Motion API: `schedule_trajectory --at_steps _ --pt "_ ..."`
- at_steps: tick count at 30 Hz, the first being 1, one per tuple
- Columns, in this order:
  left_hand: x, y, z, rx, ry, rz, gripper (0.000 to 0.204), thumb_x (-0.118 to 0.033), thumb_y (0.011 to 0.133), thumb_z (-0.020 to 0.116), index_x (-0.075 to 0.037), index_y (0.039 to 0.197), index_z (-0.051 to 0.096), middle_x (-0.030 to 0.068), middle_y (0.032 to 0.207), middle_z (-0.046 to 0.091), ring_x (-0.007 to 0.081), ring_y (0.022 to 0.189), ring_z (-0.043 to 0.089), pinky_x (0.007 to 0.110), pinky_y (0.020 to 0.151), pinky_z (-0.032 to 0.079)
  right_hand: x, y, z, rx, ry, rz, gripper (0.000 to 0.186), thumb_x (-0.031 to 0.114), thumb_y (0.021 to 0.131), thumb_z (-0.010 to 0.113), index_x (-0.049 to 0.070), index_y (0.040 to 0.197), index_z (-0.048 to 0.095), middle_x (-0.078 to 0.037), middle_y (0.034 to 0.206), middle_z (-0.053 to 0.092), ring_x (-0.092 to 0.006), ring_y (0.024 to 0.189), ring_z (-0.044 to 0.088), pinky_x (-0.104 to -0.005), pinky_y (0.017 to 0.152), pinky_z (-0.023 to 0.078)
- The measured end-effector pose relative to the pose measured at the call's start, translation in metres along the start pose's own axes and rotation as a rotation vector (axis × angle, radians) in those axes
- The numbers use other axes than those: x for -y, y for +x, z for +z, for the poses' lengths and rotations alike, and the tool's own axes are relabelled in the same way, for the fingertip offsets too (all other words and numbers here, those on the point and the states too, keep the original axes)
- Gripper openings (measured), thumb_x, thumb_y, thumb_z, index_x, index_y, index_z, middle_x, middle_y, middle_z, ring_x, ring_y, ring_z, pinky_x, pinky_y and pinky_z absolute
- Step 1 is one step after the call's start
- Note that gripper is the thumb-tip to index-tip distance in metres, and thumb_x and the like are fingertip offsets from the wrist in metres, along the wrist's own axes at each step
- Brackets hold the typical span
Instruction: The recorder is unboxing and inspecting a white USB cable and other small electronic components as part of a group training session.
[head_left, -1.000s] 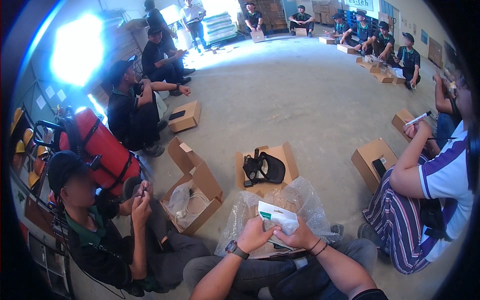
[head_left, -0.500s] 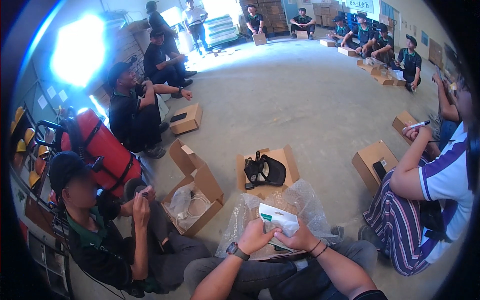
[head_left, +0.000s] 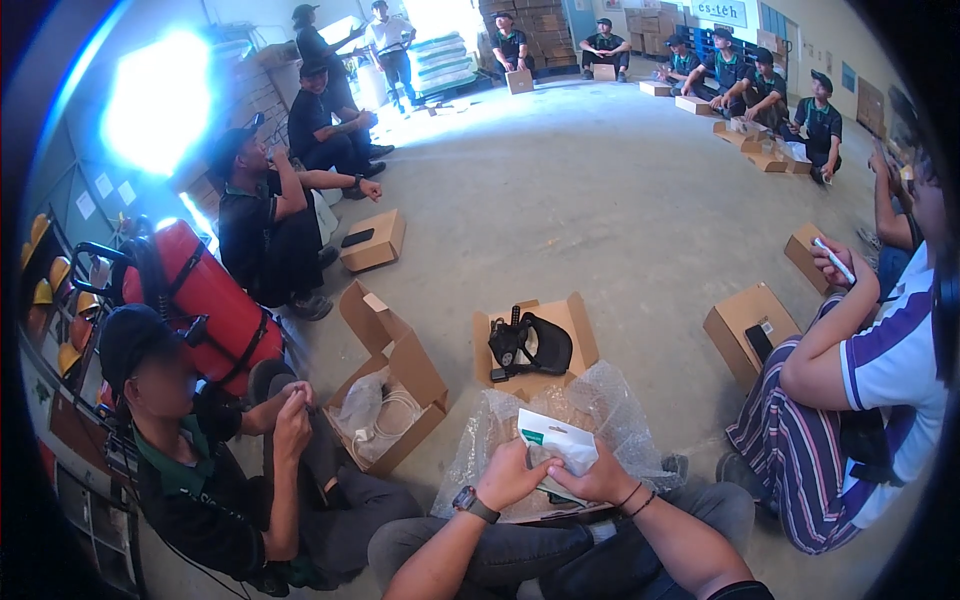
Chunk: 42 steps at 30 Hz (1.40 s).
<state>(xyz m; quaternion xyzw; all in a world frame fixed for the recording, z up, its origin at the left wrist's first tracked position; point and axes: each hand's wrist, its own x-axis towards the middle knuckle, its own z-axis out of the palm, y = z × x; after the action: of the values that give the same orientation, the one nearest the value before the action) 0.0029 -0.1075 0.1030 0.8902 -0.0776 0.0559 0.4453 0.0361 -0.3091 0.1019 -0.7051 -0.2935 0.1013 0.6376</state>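
Between my hands is a small white-and-green packet [head_left: 560, 436] with a hang slot at its top edge. My left hand [head_left: 512, 474] grips its left side, and my right hand [head_left: 597, 474] has hold of the right side, thumbs close together in front. Under and around them spreads clear bubble wrap [head_left: 625, 415] over an open cardboard box [head_left: 583, 335] before my crossed legs. A black cap [head_left: 550, 343] lies on the box's raised far flap, with a dark strapped device [head_left: 510, 345] on its left.
On my left, a seated person is beside an open carton [head_left: 385, 440] holding a white cable and plastic bag. To my right, a person with a white phone sits by a closed box [head_left: 750, 330] bearing a dark phone. A red strapped bag [head_left: 210, 300] stands at left.
My hands and the packet stay almost still. The person on the right has lowered a hand with the white object; the left neighbour's hands have come together. A person farther left has raised a hand faceward.
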Motion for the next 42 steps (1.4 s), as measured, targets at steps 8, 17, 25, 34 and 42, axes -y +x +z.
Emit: schedule_trajectory --at_steps 8,17,25,34,42 --pt "-0.011 0.000 -0.005 0.009 0.007 -0.018 0.048 -0.040 0.087 0.084 0.004 0.102 0.072 0.0257 0.083 0.070 0.0423 0.077 0.070 0.047 0.069 0.054 0.008 0.001 -0.002 0.012 0.000 0.012 0.035 0.020 0.090 0.075 0.000 0.118 0.071 -0.014 0.096 0.078 -0.0176 0.084 0.073 -0.0352 0.080 0.057" --pt "-0.007 0.001 -0.004 0.042 0.013 -0.058 0.048 -0.040 0.087 0.084 0.005 0.101 0.072 0.0257 0.083 0.070 0.0426 0.077 0.070 0.047 0.069 0.054 0.002 0.001 -0.003 0.027 -0.028 0.029 0.035 0.021 0.090 0.076 0.000 0.117 0.072 -0.015 0.095 0.078 -0.0197 0.083 0.074 -0.0358 0.079 0.057" --pt "0.002 0.001 0.000 0.003 -0.004 -0.012 0.049 -0.042 0.087 0.084 0.004 0.098 0.071 0.0236 0.077 0.069 0.0397 0.070 0.069 0.046 0.065 0.053 0.004 0.002 -0.003 0.017 -0.008 0.012 0.036 0.022 0.089 0.076 -0.001 0.117 0.071 -0.015 0.094 0.078 -0.0197 0.083 0.074 -0.0355 0.079 0.057" --pt "-0.002 0.000 -0.001 0.001 -0.017 0.001 0.048 -0.041 0.087 0.084 0.003 0.101 0.071 0.0235 0.078 0.069 0.0391 0.069 0.069 0.045 0.064 0.053 0.004 -0.001 -0.001 0.007 0.017 0.039 0.035 0.022 0.090 0.076 -0.001 0.117 0.071 -0.014 0.093 0.077 -0.0186 0.082 0.073 -0.0354 0.078 0.057" --pt "-0.002 0.000 -0.002 -0.004 -0.022 0.002 0.047 -0.039 0.087 0.084 0.004 0.103 0.071 0.0237 0.078 0.069 0.0395 0.070 0.070 0.046 0.065 0.054 0.000 -0.001 0.000 0.009 0.021 0.043 0.036 0.022 0.089 0.077 0.000 0.117 0.072 -0.014 0.095 0.078 -0.0181 0.083 0.073 -0.0347 0.079 0.057"
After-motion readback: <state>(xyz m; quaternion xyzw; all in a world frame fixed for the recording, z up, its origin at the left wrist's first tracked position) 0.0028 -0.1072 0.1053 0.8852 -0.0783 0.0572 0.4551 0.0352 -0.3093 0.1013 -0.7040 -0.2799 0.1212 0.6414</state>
